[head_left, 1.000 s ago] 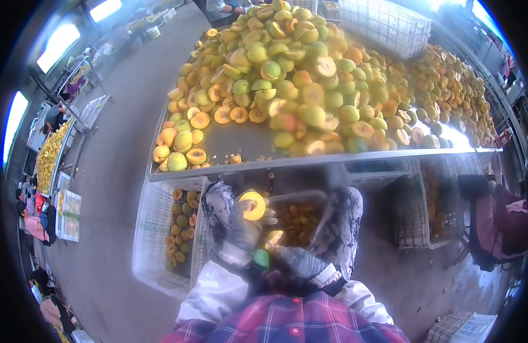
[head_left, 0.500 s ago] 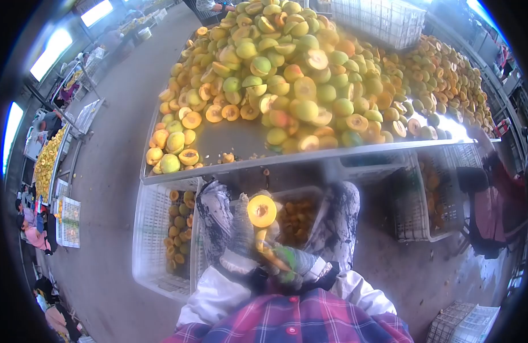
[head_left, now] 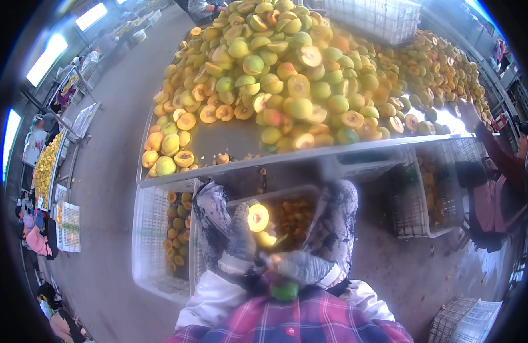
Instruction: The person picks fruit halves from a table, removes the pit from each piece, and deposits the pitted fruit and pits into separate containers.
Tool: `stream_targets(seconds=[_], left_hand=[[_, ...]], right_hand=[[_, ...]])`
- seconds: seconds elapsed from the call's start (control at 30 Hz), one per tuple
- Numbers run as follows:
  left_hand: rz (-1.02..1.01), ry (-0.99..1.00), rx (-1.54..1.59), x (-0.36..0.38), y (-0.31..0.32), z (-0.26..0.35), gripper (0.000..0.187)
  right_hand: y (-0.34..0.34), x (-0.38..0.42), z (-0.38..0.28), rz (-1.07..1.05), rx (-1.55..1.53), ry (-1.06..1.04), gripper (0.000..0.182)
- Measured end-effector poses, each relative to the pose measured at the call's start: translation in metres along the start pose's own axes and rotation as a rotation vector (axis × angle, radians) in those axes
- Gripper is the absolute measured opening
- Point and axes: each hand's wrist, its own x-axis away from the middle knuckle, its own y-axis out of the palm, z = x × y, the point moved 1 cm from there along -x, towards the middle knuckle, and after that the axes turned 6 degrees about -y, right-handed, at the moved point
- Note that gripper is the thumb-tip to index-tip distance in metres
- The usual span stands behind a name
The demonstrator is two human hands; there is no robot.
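Observation:
My left hand [head_left: 240,237], in a grey knitted glove, holds a halved yellow fruit [head_left: 257,218] with its cut face and brown centre up. Just below that half is another yellow piece [head_left: 265,239], blurred. To the right and lower down, close to my lap, my gloved right hand [head_left: 304,267] is closed round something blurred. A green object [head_left: 284,290] shows beneath its fingers; its shape is unclear. Under my hands, between my knees, stands a crate [head_left: 235,201] with orange fruit pieces [head_left: 295,220].
A metal-edged table [head_left: 309,154] bears a big heap of halved fruit [head_left: 298,86] and a white crate [head_left: 372,20]. White crates [head_left: 146,240] [head_left: 412,211] stand below it. A co-worker's arm [head_left: 489,140] reaches to the table at right. Other people sit far left.
My right hand has drawn away from the fruit half, down and to the right. My left hand still holds the half. At right, the co-worker's arm now reaches farther up onto the table.

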Motion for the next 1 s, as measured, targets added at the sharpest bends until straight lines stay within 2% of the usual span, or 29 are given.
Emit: stream_targets(seconds=[0.03,0.07,0.13,0.17,0.2,0.23,0.27,0.3,0.33,0.4,0.43,0.5,0.53,0.6,0.63,0.7,0.73,0.8,0.93,1.0], left_hand=[[-0.072,-0.08,0.071,-0.003,-0.007,-0.003,0.041],[-0.146,-0.158,0.144,-0.009,-0.013,-0.008,0.039],[-0.105,-0.112,0.244,-0.02,-0.012,-0.017,0.034],[-0.115,-0.017,0.204,-0.017,-0.014,-0.023,0.031],[-0.126,0.077,0.163,-0.01,-0.009,-0.019,0.028],[-0.13,0.074,0.16,-0.011,-0.01,-0.021,0.028],[-0.126,0.222,-0.023,-0.011,-0.012,-0.023,0.026],[-0.122,0.37,-0.206,-0.012,-0.012,-0.024,0.025],[-0.128,0.366,-0.208,-0.01,-0.01,-0.022,0.025],[-0.164,0.666,-0.686,0.001,-0.004,-0.014,0.022],[-0.166,0.663,-0.688,0.006,0.003,-0.019,0.022],[0.048,0.455,-0.113,0.017,0.016,-0.033,0.02],[0.045,0.451,-0.117,0.026,0.023,-0.023,0.02],[0.046,0.039,0.357,0.041,0.036,-0.007,0.018],[0.043,0.035,0.353,0.036,0.033,-0.013,0.018],[0.044,0.28,0.055,0.016,0.018,-0.038,0.018],[0.041,0.275,0.052,0.005,0.009,-0.05,0.018],[0.116,0.584,-0.404,-0.008,-0.002,-0.056,0.017],[0.243,0.569,-0.316,0.0,0.017,-0.055,0.018],[0.228,0.267,0.097,0.004,0.027,-0.045,0.025]], right_hand=[[0.0,0.002,-0.008,0.134,-0.017,0.096,0.037],[-0.002,0.002,-0.003,0.135,-0.02,0.098,0.037],[-0.009,-0.003,0.0,0.192,1.179,-0.088,0.039],[-0.01,-0.006,0.002,0.294,0.812,-0.011,0.044],[-0.008,-0.01,0.001,0.299,0.812,-0.01,0.044],[-0.006,-0.012,0.0,0.369,0.91,-0.118,0.045],[-0.003,-0.014,-0.001,0.439,1.008,-0.226,0.047],[-0.002,-0.018,0.003,0.447,1.009,-0.222,0.047],[-0.001,-0.023,0.012,0.423,0.92,-0.169,0.049],[0.006,-0.03,0.015,0.4,0.827,-0.115,0.052],[0.012,-0.032,0.007,0.416,0.868,-0.102,0.056],[0.016,-0.032,0.001,0.397,0.901,-0.1,0.069],[0.015,-0.033,0.006,0.402,0.897,-0.097,0.069],[0.013,-0.039,0.019,0.396,0.463,0.061,0.07],[0.013,-0.04,0.019,0.402,0.462,0.062,0.07],[0.014,-0.04,0.015,0.4,0.265,0.094,0.069],[0.014,-0.039,0.011,0.406,0.263,0.097,0.069],[0.014,-0.038,0.004,0.371,0.614,0.122,0.071],[0.012,-0.041,0.04,0.439,0.393,0.074,0.077],[0.013,-0.04,0.039,0.467,0.237,0.051,0.08]])
